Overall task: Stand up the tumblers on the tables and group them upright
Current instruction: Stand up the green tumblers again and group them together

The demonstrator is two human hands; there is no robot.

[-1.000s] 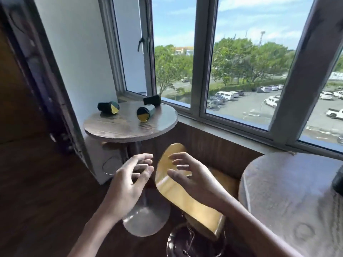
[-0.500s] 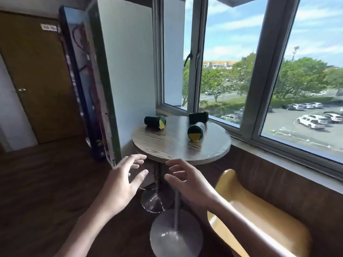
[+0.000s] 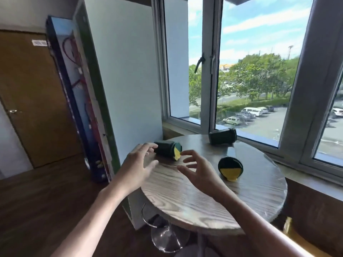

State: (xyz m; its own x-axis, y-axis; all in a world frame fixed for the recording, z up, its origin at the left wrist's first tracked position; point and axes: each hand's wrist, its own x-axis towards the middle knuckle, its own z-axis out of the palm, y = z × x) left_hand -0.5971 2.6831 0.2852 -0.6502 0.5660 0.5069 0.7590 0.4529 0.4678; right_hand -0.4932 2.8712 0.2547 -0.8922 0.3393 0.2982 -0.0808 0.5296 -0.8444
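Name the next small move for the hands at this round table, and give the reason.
Probably close both hands on the left tumbler and tip it upright. It lies on its side, left hand and right hand open on either side; none of the three stands yet.

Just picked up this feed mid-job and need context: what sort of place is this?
Probably a cafe or break-room corner on an upper floor: a small round wood-grain table on a pedestal, big windows overlooking a car park, and a yellow seat beside the table.

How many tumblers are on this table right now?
3, all lying down: left tumbler between the hands, front tumbler at the right, back tumbler by the window. None look hidden.
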